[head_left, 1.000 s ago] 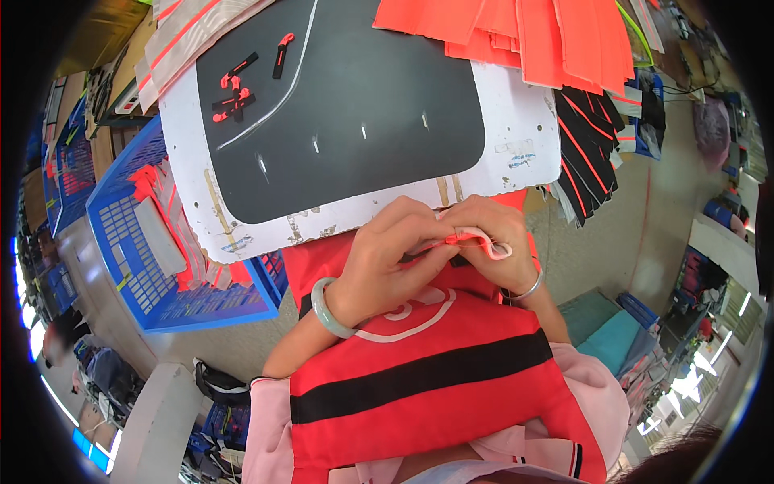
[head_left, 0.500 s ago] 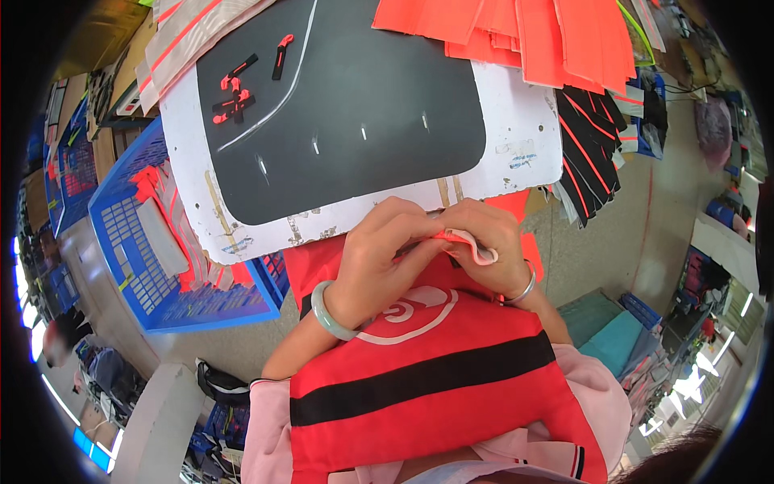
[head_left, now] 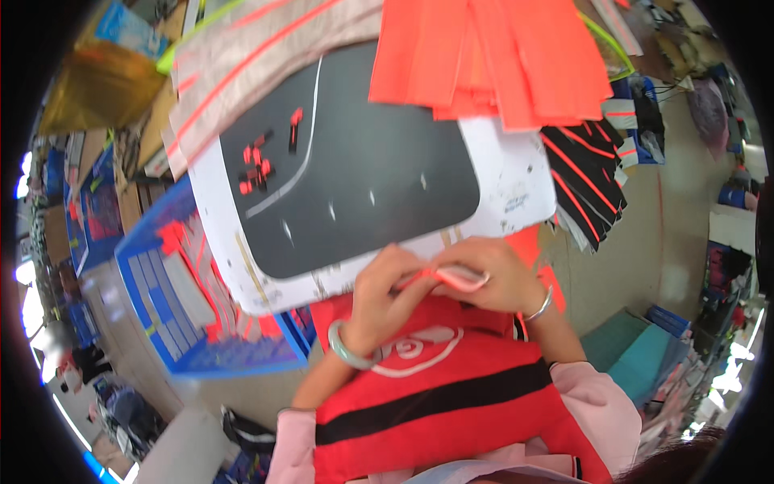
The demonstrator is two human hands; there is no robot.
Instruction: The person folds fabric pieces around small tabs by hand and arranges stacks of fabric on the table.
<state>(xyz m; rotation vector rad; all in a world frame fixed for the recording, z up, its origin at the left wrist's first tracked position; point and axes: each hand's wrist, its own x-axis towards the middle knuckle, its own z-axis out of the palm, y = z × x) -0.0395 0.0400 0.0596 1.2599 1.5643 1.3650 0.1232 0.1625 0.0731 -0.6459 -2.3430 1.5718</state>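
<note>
At the near edge of the white-and-black work board [head_left: 355,194], both hands meet over my red apron. My right hand [head_left: 501,276] is closed on a folded orange fabric strip [head_left: 463,279] whose pale inner side shows in a loop. Beside it, my left hand [head_left: 385,292] pinches the strip's other end between thumb and fingers. The fingertips partly hide the strip. Several small black-and-orange tabs [head_left: 256,171] lie on the dark part of the board, toward its far left.
Orange fabric strips [head_left: 492,64] overhang the board's far right; pale strips with orange lines [head_left: 258,68] cover its far left. Black strips with orange lines [head_left: 582,173] hang off the right side. A blue plastic crate [head_left: 181,355] with fabric pieces stands left of the board.
The view has shifted, so the board and hands appear lower. The strip's loop looks flatter and more closed in my right hand. Both hands keep hold of it.
</note>
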